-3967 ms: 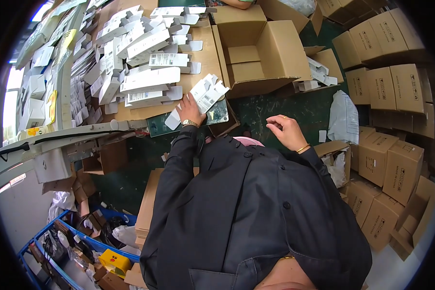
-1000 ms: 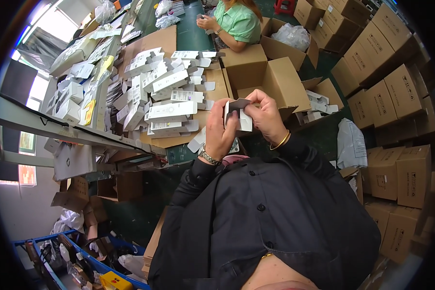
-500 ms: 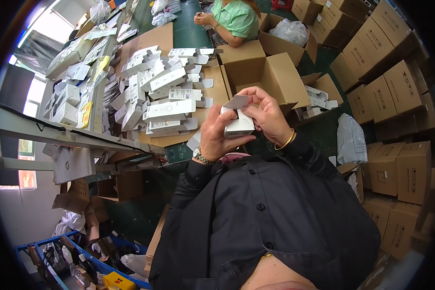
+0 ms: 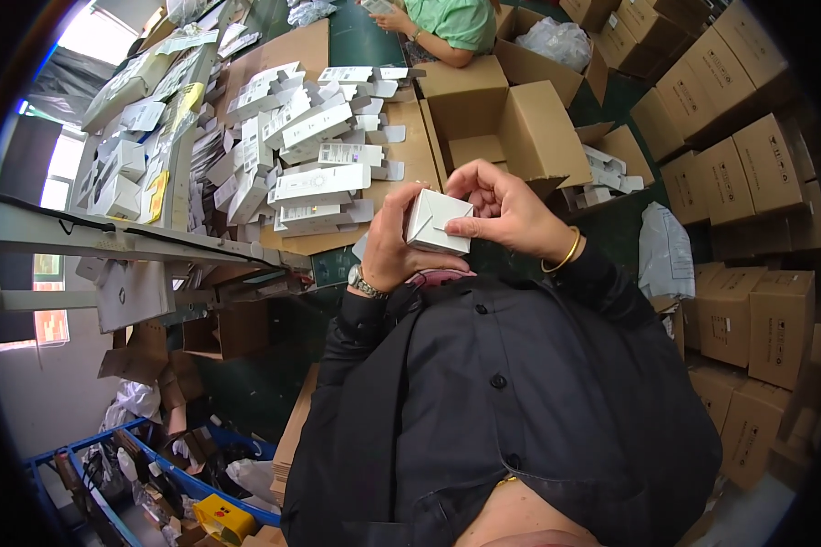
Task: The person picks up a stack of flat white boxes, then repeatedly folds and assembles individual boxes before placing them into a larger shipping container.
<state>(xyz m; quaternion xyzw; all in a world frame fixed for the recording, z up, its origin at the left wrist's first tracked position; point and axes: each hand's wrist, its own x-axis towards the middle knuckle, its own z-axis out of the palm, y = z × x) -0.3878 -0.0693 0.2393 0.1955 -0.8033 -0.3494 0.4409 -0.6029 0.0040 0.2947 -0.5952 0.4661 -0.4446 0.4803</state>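
Observation:
A small white carton (image 4: pixel 440 221) is held in front of my chest, its folded end facing up with crossing flap edges. My left hand (image 4: pixel 394 244) wraps round its left side and underside, fingers closed on it. With the thumb pressed on the end flaps, my right hand (image 4: pixel 511 214) touches the carton from the right; its other fingers are curled behind and partly hidden. Beyond my left hand, several white cartons (image 4: pixel 319 187) with loose end flaps lie piled on a cardboard sheet (image 4: pixel 401 173).
An open brown box (image 4: pixel 547 137) stands just past my hands. Another box holding white cartons (image 4: pixel 602 173) sits to its right. Stacked brown boxes (image 4: pixel 780 328) line the right side. A metal rack (image 4: pixel 155 251) runs along the left. Across the table a person in a green shirt (image 4: pixel 447 23) holds something white.
The carton's raised end flap is now folded down and its end lies flat. My right hand has moved right and its thumb now presses the end. The other person's hands have moved.

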